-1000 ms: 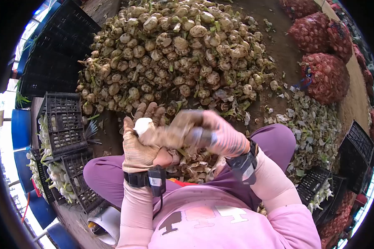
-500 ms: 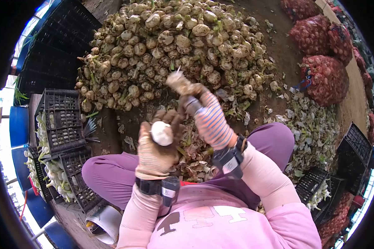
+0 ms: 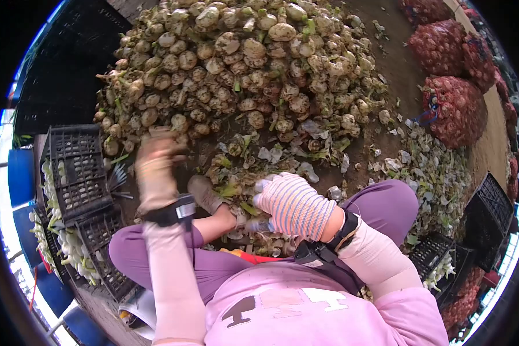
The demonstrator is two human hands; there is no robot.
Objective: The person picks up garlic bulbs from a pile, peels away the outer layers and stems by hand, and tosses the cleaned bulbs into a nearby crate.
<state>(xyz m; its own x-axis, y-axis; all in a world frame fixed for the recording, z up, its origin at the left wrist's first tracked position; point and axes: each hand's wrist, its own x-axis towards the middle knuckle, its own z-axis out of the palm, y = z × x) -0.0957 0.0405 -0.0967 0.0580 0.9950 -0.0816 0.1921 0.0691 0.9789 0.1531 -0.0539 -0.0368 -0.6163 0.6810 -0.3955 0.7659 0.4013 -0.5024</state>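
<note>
My left hand (image 3: 154,170), in a tan glove, is stretched out to the left and blurred by motion, between the black crates (image 3: 78,167) and the near edge of the big pile of unpeeled bulbs (image 3: 242,69). Whether it holds anything is lost in the blur. My right hand (image 3: 294,205), in a striped glove, rests low over my lap, its fingers closed on a grey-handled tool (image 3: 259,226) that pokes out on the left. Peelings (image 3: 242,184) lie just beyond it.
White peeled bulbs (image 3: 63,242) fill the crates at the left. Red mesh sacks (image 3: 452,109) stand at the right, with a drift of peelings (image 3: 435,173) and more black crates (image 3: 496,202) below them. My shoe (image 3: 205,193) is between the hands.
My left hand swung out to the left from in front of me, and the white bulb it held is no longer seen. My right hand dropped from the pile's edge to my lap.
</note>
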